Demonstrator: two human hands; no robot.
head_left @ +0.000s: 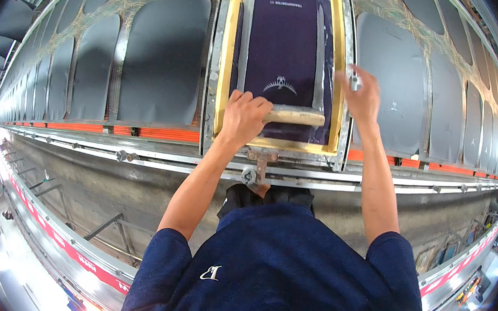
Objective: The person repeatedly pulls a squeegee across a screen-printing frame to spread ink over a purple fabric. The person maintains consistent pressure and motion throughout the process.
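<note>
- Head view: left hand (242,120)'s wrapped round the left end of a pale wooden bar (297,118), lying across the dark screen (283,45)'s lower part.
- Right hand (362,99): kinda blurry, thumb and fingers apart, near the screen's right edge.

We could pass over the printing screen (283,45) beyond the squeegee (297,117), which with the left hand (243,118) blocks the near part; the right hand (362,97) crowds the right rim, and a metal bracket (262,164) juts nearward.
</note>
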